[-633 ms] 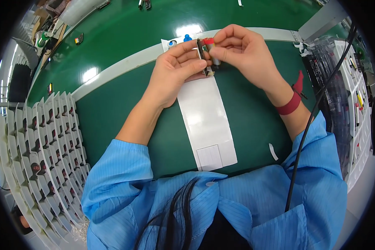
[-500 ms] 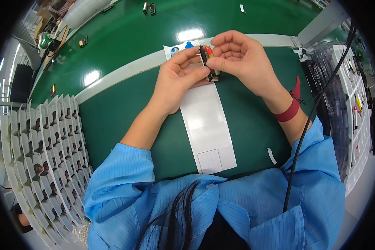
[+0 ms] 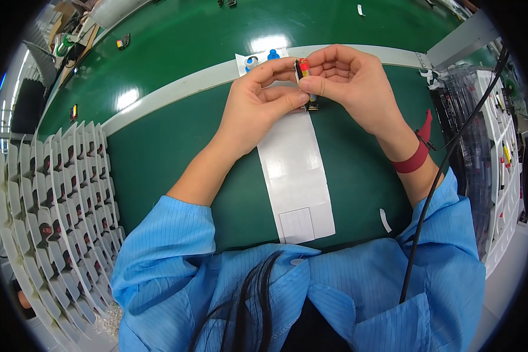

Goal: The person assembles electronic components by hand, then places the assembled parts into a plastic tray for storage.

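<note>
Above the far end of a long white paper strip (image 3: 296,170), my two hands meet around a small device. My left hand (image 3: 253,111) pinches its thin black body (image 3: 298,71) between thumb and fingers. Standing against that body is a small red-and-yellow cylinder (image 3: 304,66), held at its right side by the thumb and curled fingers of my right hand (image 3: 361,85). Fingertips cover much of the device, and its lower end shows beneath them. A red wrist strap (image 3: 412,161) with a cord circles my right wrist.
White slotted trays (image 3: 58,229) holding small dark parts stand at the left; more white trays (image 3: 501,158) are at the right. A black cable (image 3: 446,170) crosses my right arm. Beyond a pale rail (image 3: 176,97) lies a green belt (image 3: 199,41) carrying small parts. Blue pieces (image 3: 273,54) sit by the rail.
Both hands have shifted slightly right with the device, which has turned so the cylinder now shows more upright. Parts on the far green surface have shifted in view.
</note>
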